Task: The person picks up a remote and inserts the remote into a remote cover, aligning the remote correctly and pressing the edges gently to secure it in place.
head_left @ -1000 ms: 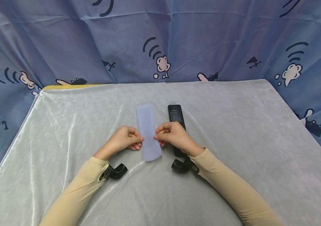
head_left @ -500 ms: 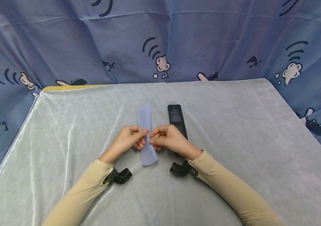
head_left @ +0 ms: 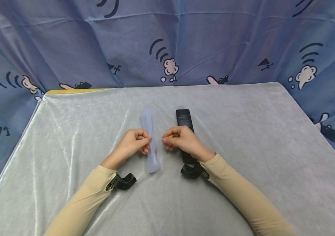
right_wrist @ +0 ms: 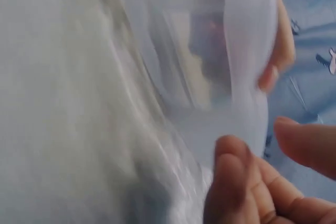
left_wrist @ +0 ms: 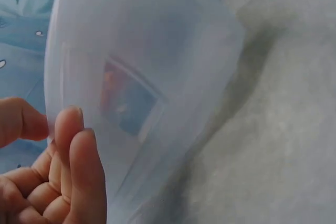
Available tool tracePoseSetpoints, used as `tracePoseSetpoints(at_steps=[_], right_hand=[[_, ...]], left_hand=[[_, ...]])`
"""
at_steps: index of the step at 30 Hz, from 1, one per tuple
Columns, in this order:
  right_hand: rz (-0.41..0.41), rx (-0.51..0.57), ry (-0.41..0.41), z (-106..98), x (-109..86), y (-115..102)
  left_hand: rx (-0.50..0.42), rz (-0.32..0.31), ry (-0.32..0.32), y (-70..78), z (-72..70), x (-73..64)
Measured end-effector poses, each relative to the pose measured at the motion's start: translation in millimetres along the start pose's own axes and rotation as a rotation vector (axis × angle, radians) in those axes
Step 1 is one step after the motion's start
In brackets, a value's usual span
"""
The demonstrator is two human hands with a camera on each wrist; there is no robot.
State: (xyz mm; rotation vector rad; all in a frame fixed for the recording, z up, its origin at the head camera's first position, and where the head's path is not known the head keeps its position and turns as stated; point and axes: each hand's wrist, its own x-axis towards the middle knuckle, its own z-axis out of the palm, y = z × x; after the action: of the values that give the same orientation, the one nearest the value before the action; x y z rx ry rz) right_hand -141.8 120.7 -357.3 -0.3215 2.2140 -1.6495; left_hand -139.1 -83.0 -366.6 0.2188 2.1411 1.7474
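Observation:
A long, soft, translucent sleeve (head_left: 152, 158) stands on edge, raised over the cloth in the head view. My left hand (head_left: 134, 141) pinches one long edge of this sleeve (left_wrist: 173, 30) between thumb and fingers. To its right is my right hand (head_left: 182, 140), thumb and fingertips apart and nothing held. The right wrist view shows a gap between that hand's thumb and fingers, with the sleeve (right_wrist: 199, 124) just beyond. A black remote control (head_left: 184, 118) lies under the right hand, back side up with small print; the hand hides its middle.
A grey velvet cloth (head_left: 259, 137) covers the table. Blue patterned curtain (head_left: 214, 42) hangs behind and along both sides. A strip of yellow (head_left: 76, 91) shows at the far left table edge. Black wrist mounts (head_left: 123, 182) jut from both sleeves.
My right hand lets go of the sleeve and moves away to the right. The sleeve turns on edge and looks narrower, still pinched by the left hand. The remote stays put.

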Motion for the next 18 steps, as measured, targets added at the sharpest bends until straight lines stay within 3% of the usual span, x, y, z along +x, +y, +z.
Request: tracePoseSetpoints(at_steps=[3, 7, 11, 14, 18], right_hand=[[0.035, 0.011, -0.006, -8, 1.4, -1], [0.096, 0.044, -0.091, -12, 2.0, -1], [0.149, 0.130, -0.136, -13, 2.5, -1], [0.165, 0.181, -0.111, -12, 3.1, 0], [0.164, 0.191, -0.083, -11, 3.7, 1]], left_hand=[[-0.005, 0.043, -0.008, 1.8, -2.0, -0.3], [-0.006, 0.117, -0.026, 3.4, -4.1, -1.2], [-0.045, 0.151, -0.049, 2.1, -3.4, -1.6], [-0.135, 0.128, -0.092, -0.7, -2.3, -1.3], [-0.274, -0.005, -0.193, -2.3, -2.3, -0.4]])
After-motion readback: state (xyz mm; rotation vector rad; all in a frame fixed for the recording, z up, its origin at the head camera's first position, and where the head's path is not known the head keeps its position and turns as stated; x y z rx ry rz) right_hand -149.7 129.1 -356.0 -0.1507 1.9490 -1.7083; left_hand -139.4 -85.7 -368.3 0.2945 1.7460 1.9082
